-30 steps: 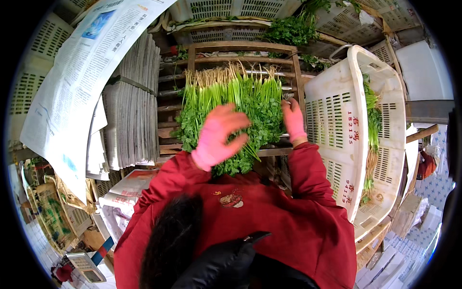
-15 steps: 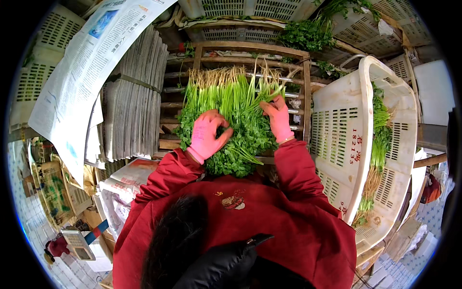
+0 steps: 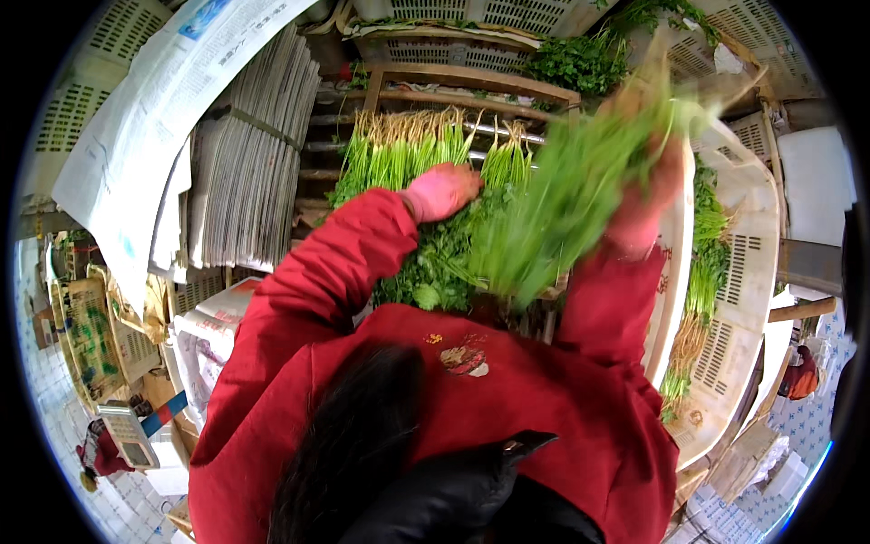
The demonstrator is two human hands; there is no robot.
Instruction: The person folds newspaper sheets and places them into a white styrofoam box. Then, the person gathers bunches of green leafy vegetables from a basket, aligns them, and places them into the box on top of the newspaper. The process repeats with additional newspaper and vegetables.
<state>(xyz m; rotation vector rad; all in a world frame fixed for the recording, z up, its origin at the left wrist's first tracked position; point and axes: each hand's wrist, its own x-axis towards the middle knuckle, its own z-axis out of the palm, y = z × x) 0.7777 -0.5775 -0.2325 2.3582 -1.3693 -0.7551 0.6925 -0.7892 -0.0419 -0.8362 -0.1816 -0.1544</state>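
Note:
A layer of thin-stemmed leafy celery (image 3: 426, 150) lies on a slatted wooden frame, with its pale roots at the far side and its leaves toward me. My left hand (image 3: 444, 192), in a pink glove, rests across the stems with its fingers laid over them, holding nothing up. Off to the right, my right hand (image 3: 642, 204) is closed around a loose bunch of celery (image 3: 566, 195), raised beside the white crate. Both hand and bunch are smeared by motion. The bunch's roots point up and away, while its leaves hang toward me.
A tall white slotted crate (image 3: 739, 308) on the right holds more celery. On the left stand a tied stack of newspapers (image 3: 245, 172) and a loose newspaper sheet (image 3: 154, 154). More greens (image 3: 580, 65) and crates line the far side. A scale (image 3: 129, 435) is at lower left.
My right hand has lifted a bunch of celery off the layer and swung it right, toward the crate. A gap now shows among the stems. My left hand has moved right and farther away.

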